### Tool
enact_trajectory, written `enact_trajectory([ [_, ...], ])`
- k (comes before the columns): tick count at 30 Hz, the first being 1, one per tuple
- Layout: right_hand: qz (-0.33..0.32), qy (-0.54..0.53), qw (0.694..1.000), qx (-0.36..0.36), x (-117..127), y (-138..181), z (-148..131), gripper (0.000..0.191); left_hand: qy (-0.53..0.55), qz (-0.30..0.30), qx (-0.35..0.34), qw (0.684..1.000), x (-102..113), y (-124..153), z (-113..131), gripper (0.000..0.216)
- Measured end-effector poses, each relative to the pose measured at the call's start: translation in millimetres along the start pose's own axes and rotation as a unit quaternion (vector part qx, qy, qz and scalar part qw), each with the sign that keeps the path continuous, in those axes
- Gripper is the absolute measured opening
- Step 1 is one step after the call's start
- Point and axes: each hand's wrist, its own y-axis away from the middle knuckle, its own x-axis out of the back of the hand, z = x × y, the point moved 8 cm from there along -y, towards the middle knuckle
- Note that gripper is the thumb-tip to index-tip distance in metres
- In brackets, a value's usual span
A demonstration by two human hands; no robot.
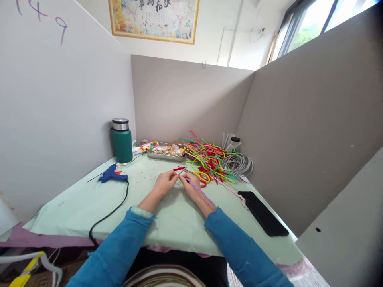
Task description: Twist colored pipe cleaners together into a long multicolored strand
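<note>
Fingertips of your left hand [165, 183] pinched, hold unclear; right hand [191, 185] pinches purple stem [204, 194], its length lying back over that wrist.

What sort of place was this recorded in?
Probably a partitioned craft workstation, perhaps one of several: grey panels enclose the table, on which lie a blue glue gun and a heap of colourful fuzzy stems.
</note>
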Motion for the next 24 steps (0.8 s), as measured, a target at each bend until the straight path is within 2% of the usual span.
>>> enact_trajectory([
  [4,-0.002,0.021,0.999,0.032,-1.2,0.2,-1.3,0.015,-0.017,0.018,0.004,1.000,1.4,-0.5,-3.5,0.027],
  [7,0.007,0.029,0.999,0.030,2.0,0.0,2.6,0.012,-0.038,0.034,0.016,0.999,3.6,-0.6,-5.6,0.026],
  [13,0.041,0.015,0.999,0.011,9.8,-0.6,8.7,0.027,-0.078,0.020,0.023,0.997,3.1,0.2,-4.9,0.024],
  [16,0.020,0.013,0.999,0.024,6.7,-0.9,7.1,0.031,-0.090,0.014,0.023,0.996,3.0,1.0,-2.9,0.025],
  [21,-0.058,0.065,0.996,0.030,-4.4,-0.1,9.3,0.031,-0.086,-0.016,0.012,0.996,-1.2,2.5,0.3,0.026],
  [24,-0.069,0.082,0.994,0.024,-5.2,0.1,11.2,0.028,-0.082,-0.026,0.001,0.996,-3.3,3.1,0.8,0.027],
])
